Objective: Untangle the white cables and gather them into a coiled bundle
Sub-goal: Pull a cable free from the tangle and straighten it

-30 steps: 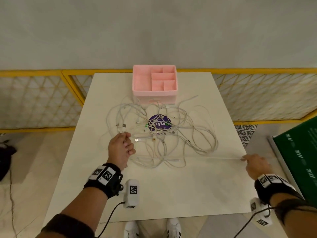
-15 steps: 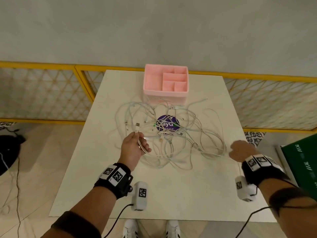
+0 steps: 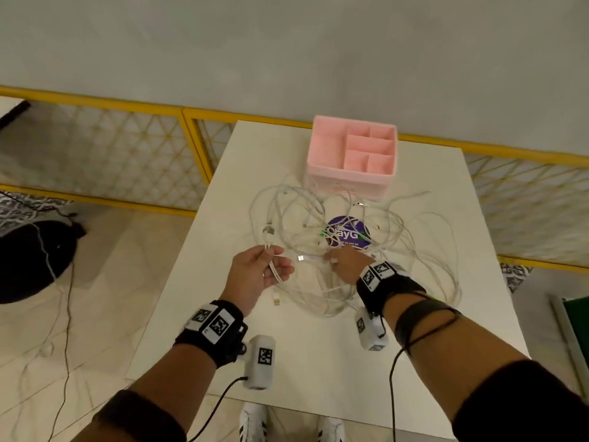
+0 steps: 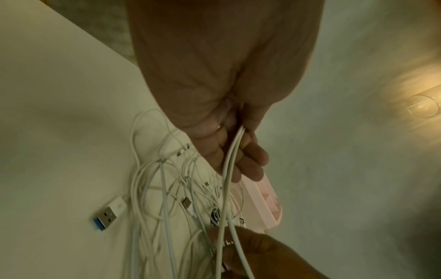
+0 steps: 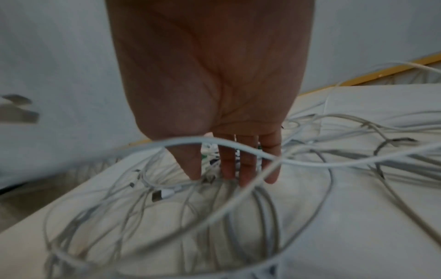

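— Where do the white cables (image 3: 347,250) sit relative to the pink organizer (image 3: 352,159)?

— They sprawl in a loose tangle on the white table (image 3: 197,314), starting right against the organizer's near wall and spreading toward the person. A purple round sticker (image 3: 349,232) shows through the loops just on the near side of the organizer.

— Anything in the organizer?

— It is divided into several compartments, one long one on its left and smaller ones on its right. The parts of them that show hold nothing.

— And the hands?

— The left hand (image 3: 258,275) is on the near-left side of the organizer, palm up, with its fingers curled around a doubled strand (image 4: 230,160) of cable; a USB plug (image 3: 268,231) stands up past the fingertips. The right hand (image 3: 345,263) is nearer the organizer's middle line, palm down over the tangle, fingers (image 5: 227,166) held fairly straight with their tips down among the strands. Whether it pinches a cable I cannot tell.

— Any loose ends?

— One USB plug (image 3: 276,302) lies on the table on the near side of the organizer, just below the left hand.
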The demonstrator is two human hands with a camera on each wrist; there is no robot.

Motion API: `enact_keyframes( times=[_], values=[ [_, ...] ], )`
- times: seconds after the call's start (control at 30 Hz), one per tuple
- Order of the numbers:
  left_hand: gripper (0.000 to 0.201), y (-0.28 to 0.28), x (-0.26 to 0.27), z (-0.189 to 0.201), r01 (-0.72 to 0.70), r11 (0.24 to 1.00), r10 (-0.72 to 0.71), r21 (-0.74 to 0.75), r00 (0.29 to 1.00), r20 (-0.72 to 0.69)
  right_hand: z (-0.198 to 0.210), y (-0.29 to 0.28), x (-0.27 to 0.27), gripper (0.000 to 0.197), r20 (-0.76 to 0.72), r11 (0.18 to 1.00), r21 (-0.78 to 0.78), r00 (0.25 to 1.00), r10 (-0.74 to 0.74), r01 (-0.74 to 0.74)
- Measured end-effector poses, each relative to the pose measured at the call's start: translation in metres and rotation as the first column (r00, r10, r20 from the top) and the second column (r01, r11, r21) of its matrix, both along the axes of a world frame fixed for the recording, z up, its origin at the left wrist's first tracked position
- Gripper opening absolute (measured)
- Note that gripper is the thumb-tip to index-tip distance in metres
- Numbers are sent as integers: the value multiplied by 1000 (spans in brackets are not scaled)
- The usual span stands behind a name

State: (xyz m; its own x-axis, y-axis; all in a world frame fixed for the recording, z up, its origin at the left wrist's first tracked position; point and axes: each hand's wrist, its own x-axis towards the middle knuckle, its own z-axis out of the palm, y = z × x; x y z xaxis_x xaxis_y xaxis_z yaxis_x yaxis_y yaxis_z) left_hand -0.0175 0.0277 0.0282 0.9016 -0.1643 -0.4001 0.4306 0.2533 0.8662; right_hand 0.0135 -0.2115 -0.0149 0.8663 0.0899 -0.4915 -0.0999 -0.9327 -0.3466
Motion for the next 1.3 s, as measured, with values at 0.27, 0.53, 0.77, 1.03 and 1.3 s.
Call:
enact_keyframes(
  times=[0.27,0.53,0.77,1.03,1.3],
  values=[
    [21,-1,3,0,13,1000,-13,6,1000,5,19,-29,2,14,259,895,288,872,-416,341],
    [20,-31,13,16,50,998,-47,-39,996,72,168,-77,39,19,494,606,756,390,-777,248],
    [17,-44,20,33,43,996,-30,-76,987,158,223,-54,31,21,444,485,874,414,-795,-6],
    [16,-48,23,46,-25,999,36,-45,967,252,164,7,3,17,341,688,723,834,-433,62],
    [23,-45,16,50,48,998,-38,-27,957,289,139,42,0,18,361,767,639,858,-366,58]
  ],
)
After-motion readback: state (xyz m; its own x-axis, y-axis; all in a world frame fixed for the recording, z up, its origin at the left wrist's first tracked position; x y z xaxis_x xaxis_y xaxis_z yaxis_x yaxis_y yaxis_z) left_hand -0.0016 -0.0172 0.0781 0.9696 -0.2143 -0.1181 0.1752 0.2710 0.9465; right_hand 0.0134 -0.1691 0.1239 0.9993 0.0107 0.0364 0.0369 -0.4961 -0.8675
